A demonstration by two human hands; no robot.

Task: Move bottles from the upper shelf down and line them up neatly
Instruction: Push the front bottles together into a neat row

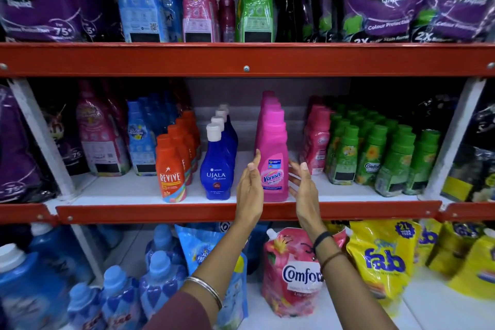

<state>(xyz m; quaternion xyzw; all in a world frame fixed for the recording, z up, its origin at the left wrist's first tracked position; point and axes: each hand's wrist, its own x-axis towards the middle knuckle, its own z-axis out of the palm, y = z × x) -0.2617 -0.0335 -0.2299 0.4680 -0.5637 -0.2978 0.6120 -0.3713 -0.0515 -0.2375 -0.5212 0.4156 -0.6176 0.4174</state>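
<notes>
Shop shelf (128,190): open hands flank Vanish bottle (275,166).

Legible text, middle shelf: orange bottle (171,169) "REVIVE"; blue bottle (216,169) "UJALA"; pink bottle (273,158) "Vanish"; green bottle (371,161) "Comfort", partly cut off. Top shelf: purple pouch (385,0) "wash", "MATIC Liquid", "Colour Protection", "2X"; left purple pouch (40,0) "MATIC", "75+". Bottom shelf: pink pouch (292,273) "Comfort"; yellow pouch (383,257) "fab", "2L"
</notes>
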